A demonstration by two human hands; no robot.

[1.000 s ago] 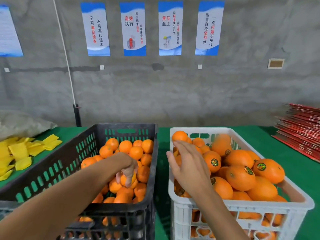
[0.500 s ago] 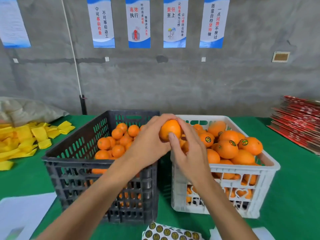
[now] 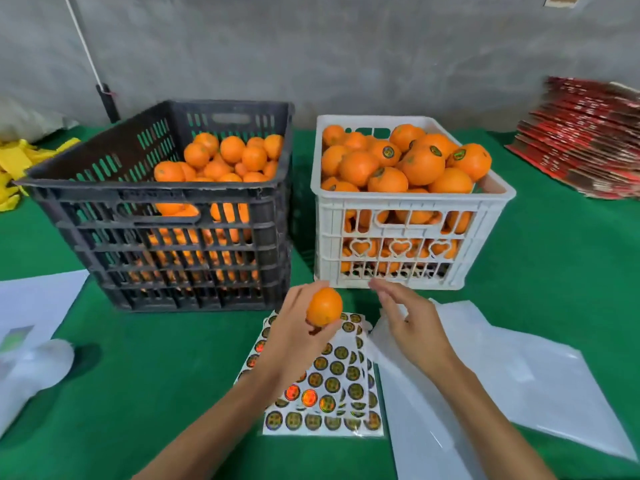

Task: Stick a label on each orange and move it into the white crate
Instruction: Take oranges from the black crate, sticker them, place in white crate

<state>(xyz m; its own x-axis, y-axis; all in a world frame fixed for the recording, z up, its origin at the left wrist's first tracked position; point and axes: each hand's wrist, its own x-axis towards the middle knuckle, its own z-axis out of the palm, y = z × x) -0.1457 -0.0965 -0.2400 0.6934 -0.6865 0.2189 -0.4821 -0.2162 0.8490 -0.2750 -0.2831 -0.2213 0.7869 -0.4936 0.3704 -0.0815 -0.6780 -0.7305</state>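
Left hand: your left hand (image 3: 298, 337) holds one orange (image 3: 324, 306) above the bench, fingers curled round it from below and behind.
Right hand: your right hand (image 3: 412, 320) hovers just beside the orange, apart from it, fingers loosely spread and holding nothing.
Orange: it sits in front of the two crates, over the far edge of the sticker sheets; no label shows on the side you can see.
Sticker sheets: a small pile of sheets (image 3: 332, 386) with round dark labels lies on the bench under your left wrist, some labels glinting red and orange.
White crate: the white crate (image 3: 408, 237) stands to the right, heaped above its rim with oranges, several showing round labels.
Black crate: the black crate (image 3: 166, 237) stands to the left, just beside the white one, partly filled with smaller oranges.
Bench: the bench (image 3: 554, 271) is covered in green cloth.
Around: white sheets (image 3: 519, 375) lie under your right forearm; yellow pieces (image 3: 14, 164) lie far left; a red stack of flat cartons (image 3: 588, 140) sits far right.
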